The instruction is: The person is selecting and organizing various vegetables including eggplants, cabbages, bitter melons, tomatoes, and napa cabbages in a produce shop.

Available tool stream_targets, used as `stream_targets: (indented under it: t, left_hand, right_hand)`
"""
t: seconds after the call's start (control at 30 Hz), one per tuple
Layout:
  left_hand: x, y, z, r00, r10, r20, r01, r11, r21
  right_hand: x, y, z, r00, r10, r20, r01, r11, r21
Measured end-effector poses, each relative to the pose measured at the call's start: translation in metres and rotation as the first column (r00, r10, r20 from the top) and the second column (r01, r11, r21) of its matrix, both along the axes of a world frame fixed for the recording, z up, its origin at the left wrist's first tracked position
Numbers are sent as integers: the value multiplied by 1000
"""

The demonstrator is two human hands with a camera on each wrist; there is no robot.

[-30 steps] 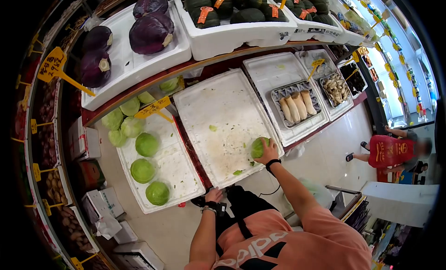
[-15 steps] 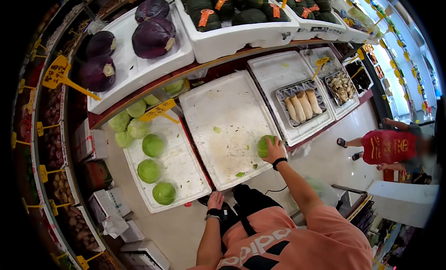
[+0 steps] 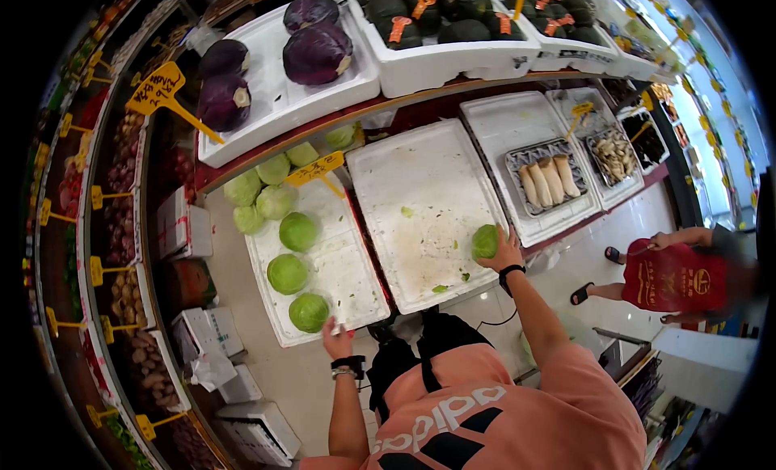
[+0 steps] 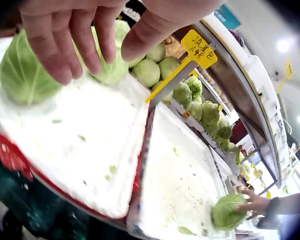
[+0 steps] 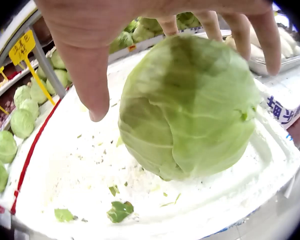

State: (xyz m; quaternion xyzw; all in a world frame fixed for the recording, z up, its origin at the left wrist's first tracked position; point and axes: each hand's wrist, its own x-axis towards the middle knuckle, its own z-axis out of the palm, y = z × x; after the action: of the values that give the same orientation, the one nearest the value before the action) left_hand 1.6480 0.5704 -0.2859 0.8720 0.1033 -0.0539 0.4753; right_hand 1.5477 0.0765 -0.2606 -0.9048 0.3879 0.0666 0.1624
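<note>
A green cabbage sits near the front right corner of the middle white tray. Around its right side my right hand is spread; the right wrist view shows the thumb of that hand apart from the cabbage, with fingers behind its top. My left hand is just beside the nearest cabbage of the left tray. In the left wrist view its loosely bent fingers hang over cabbages, holding nothing; whether they touch is unclear.
Purple cabbages and dark green squashes stand on the upper shelf. A yellow price sign rises behind the left tray. Packed mushrooms lie to the right. A person in a red apron stands at the right.
My left hand has moved left and forward from the front edge between the trays to the nearest left-tray cabbage. My right hand stays at its cabbage. The head view has shifted.
</note>
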Motion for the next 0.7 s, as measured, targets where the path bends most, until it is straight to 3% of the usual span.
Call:
stream_targets:
  t: [0.07,0.17,0.2,0.23,0.27,0.3,0.33,0.47,0.53,0.57,0.7]
  left_hand:
    - [24,34,-1,988,27,152,-37,998,60]
    - [57,52,45,977,-3,212,-72,936,346]
    - [65,69,32,974,-4,225,-78,931,357]
    - [76,88,16,979,-64,196,-22,913,408]
    - [83,90,17,998,-24,62,-5,900,436]
    - [89,89,22,997,-16,-76,52,866,498]
    - [95,92,13,985,14,-171,81,841,535]
    - [107,87,8,952,-7,-305,156,870,468]
    - [113,85,6,933,-52,-357,201,897,393]
    - [113,83,5,922,-77,-380,222,909,354]
    - [111,71,0,925,-27,-378,182,906,382]
  right_hand:
    - [-15,3,15,995,-60,81,60,998,-1]
    - [-54,17,14,979,-72,190,86,994,-65]
    - [-64,25,24,968,-88,234,99,995,-34]
    - [-79,30,22,970,-50,239,72,994,-85]
    - [-89,42,33,946,-63,319,85,995,-56]
    - [-103,48,30,954,-3,300,50,987,-151]
    - [-112,61,40,953,-146,266,169,983,-65]
    - [-155,102,48,922,-262,285,275,962,-3]
    - [-181,123,45,944,-215,251,237,970,-59]
    - [-193,132,45,945,-280,167,287,958,-15]
    - [-236,170,27,914,-398,83,395,918,45]
